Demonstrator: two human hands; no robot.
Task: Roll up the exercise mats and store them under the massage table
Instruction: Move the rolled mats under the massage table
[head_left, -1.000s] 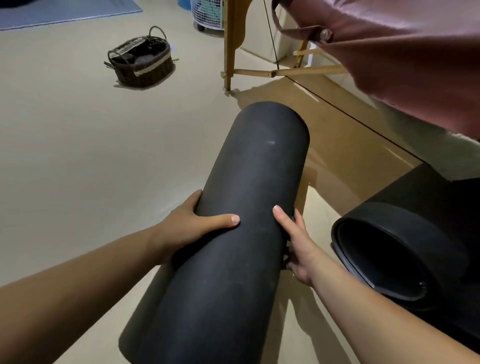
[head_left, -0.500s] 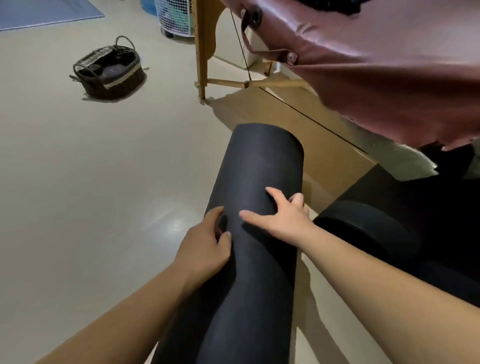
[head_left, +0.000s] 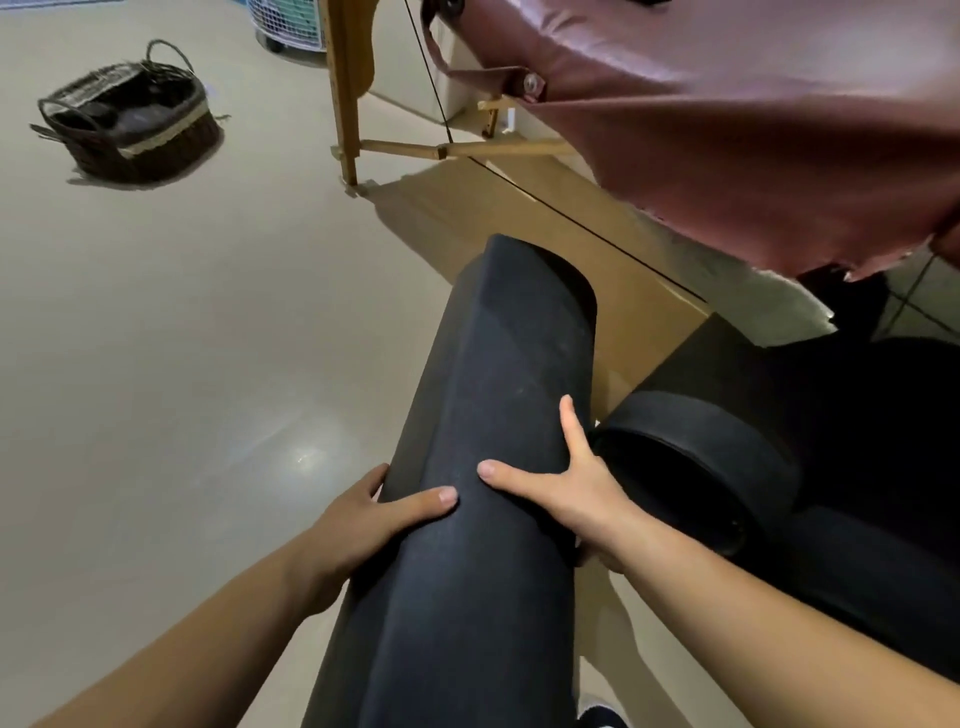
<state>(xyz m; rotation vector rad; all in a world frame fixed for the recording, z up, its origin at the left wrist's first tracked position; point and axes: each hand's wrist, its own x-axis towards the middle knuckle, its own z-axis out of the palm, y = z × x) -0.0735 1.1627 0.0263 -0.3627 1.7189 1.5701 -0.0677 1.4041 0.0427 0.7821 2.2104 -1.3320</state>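
Head view: rolled black foam exercise mat (head_left: 498, 415) gripped lengthwise, far end aimed at the gap under the maroon padded massage table (head_left: 727, 130). Left hand (head_left: 358, 530) fingers curled round its left flank, thumb on top; right hand (head_left: 576, 493) fingers spread, clasping its right flank. Second rolled black mat (head_left: 696, 467) just beside, at the table's edge. Step judged: storing; rolling done. Next: lower far end, slide in alongside second roll over flat brown cardboard (head_left: 519, 223), clear of wooden table leg (head_left: 345, 104).
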